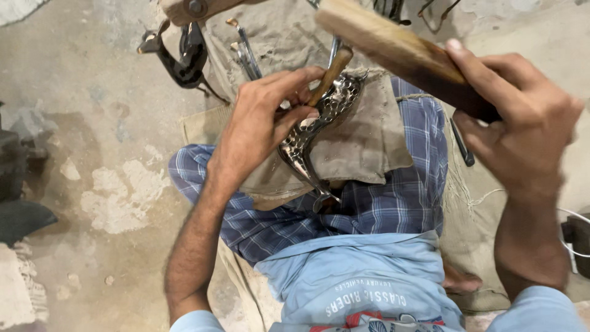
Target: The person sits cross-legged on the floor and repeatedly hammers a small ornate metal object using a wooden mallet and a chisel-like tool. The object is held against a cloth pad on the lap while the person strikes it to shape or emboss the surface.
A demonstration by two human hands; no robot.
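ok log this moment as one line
left hand: holds punch tool on shiny dimpled metal piece | right hand: grips wooden mallet, raised | cloth pad on lap

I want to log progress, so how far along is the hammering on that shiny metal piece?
Done: most of the shiny metal piece visible on the cloth pad already carries a dimpled texture. In hand: the left hand steadies a wooden-handled punch against its upper end, while the right hand holds the wooden mallet raised above. Left: the narrow lower tail looks smoother; the part under the fingers is hidden.
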